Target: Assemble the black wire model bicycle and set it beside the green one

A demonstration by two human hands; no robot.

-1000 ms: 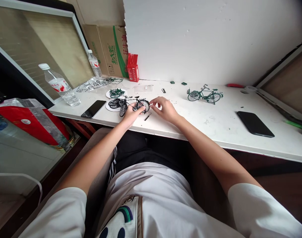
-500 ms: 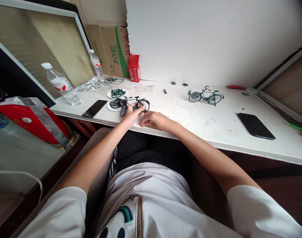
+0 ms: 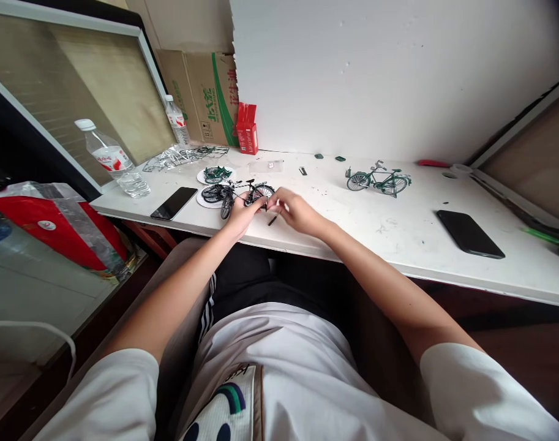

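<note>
A black model bicycle [image 3: 250, 191] is gripped low on its frame by my left hand [image 3: 242, 214], fingers closed round it. At the bicycle's right-hand wheel is my right hand [image 3: 295, 211], its fingers bent together in a pinch; whatever is between the fingertips is too small to make out. Just below those fingers a short black stick-like piece [image 3: 272, 220] lies on the table. Behind the bicycle, black parts rest on a white plate [image 3: 206, 201], and a second white plate [image 3: 199, 176] carries green parts [image 3: 216, 174].
A finished-looking green model bicycle [image 3: 379, 180] stands at the right. Phones lie on the left [image 3: 174, 203] and right [image 3: 469, 233]. Water bottles [image 3: 116, 162], crumpled clear wrap with part frames [image 3: 180, 156], a red box [image 3: 247, 128] and a cardboard carton [image 3: 199, 92] line the left and back.
My right hand has risen and shifted slightly right, up to the bicycle's wheel. The short black piece now shows on the table below it. My left hand still holds the bicycle.
</note>
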